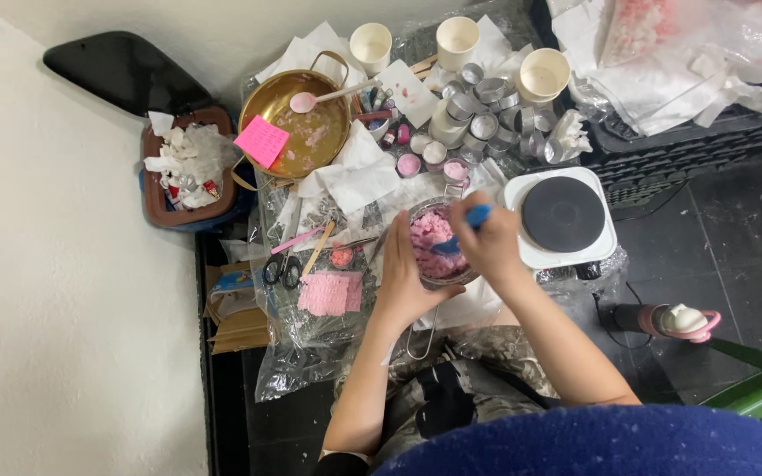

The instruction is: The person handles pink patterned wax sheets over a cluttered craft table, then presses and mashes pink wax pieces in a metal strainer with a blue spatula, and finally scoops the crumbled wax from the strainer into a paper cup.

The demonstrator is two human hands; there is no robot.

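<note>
Head camera looks down on our two hands at a crowded work surface. Our left hand [403,273] lies open against the side of a small glass bowl [438,242] filled with pink wax chunks [430,231], steadying it. Our right hand [491,238] has its fingers closed around a blue tool [474,220] that dips into the pink mass. The bowl stands just beside a white electric hotplate [562,216]. Farther away sit a golden pan [297,123], scissors [282,269] and metal tealight cups [482,106].

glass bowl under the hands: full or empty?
Mostly full. The glass bowl holds a heap of pink chunks, with the left hand against its side and the right hand over it with a blue tool.
</note>
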